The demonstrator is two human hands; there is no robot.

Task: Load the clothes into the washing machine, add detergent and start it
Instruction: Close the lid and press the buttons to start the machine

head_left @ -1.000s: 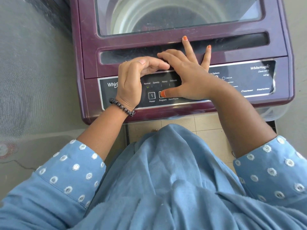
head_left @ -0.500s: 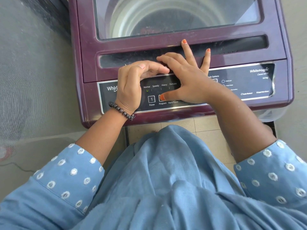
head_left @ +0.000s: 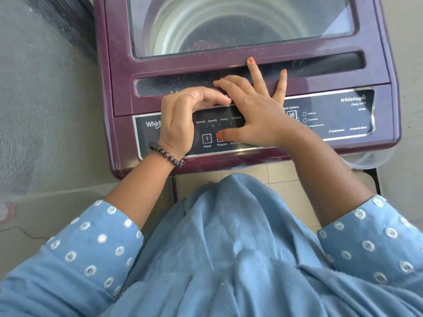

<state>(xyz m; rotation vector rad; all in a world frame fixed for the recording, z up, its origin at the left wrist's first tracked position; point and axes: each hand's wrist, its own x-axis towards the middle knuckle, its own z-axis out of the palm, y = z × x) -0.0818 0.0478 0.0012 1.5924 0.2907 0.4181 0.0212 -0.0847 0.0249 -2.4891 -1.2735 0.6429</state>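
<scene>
Directly ahead sits the washing machine (head_left: 247, 72), lid down, its control panel (head_left: 332, 115) running left to right. Both hands rest side by side on it: left hand (head_left: 180, 120) loosely curled, empty; right hand (head_left: 256, 110) spread, thumb pressing the Program button (head_left: 220, 139), nearer Start/Pause just rightward.

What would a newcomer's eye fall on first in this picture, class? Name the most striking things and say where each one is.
First, the two hands in the middle: the right hand spreads over the control panel, its orange-nailed thumb on the Program button, while the left hand, with a bead bracelet at the wrist, rests beside it. Behind them the purple washing machine fills the top, its glass lid shut. A green light glows under Speedy.
</scene>
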